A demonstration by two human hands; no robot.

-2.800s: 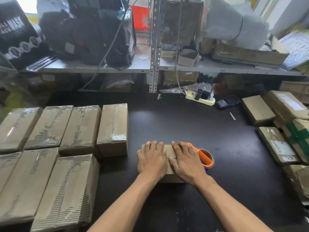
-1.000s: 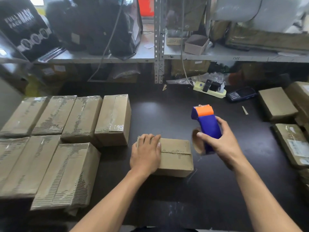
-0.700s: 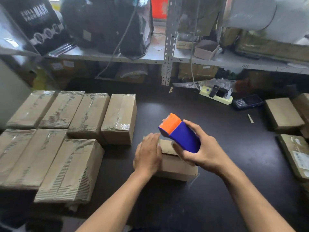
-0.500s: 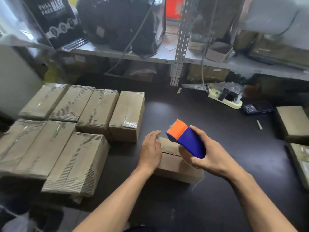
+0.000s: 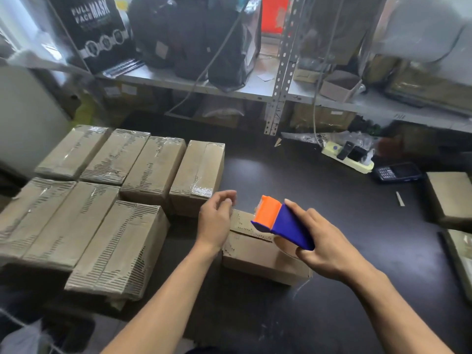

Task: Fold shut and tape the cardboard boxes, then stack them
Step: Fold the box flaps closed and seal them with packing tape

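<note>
A small cardboard box [image 5: 258, 254] lies on the black table [image 5: 319, 205] with its top flaps folded shut along a centre seam. My right hand [image 5: 324, 241] grips a blue and orange tape dispenser [image 5: 282, 224] just above the box, orange end pointing left. My left hand [image 5: 215, 221] hovers over the box's left end, fingers loosely curled and holding nothing. Whether it touches the box I cannot tell. Several taped boxes [image 5: 107, 200] lie in two rows to the left.
A metal shelf [image 5: 255, 90] with bags and cartons runs along the back. A yellow power strip [image 5: 347, 157] and a dark handset [image 5: 397, 172] lie at the far right. More cartons [image 5: 449, 198] sit at the right edge.
My right hand has picked up the tape dispenser and brought it over the box. My left hand has lifted off the box's left end. The view has swung left.
</note>
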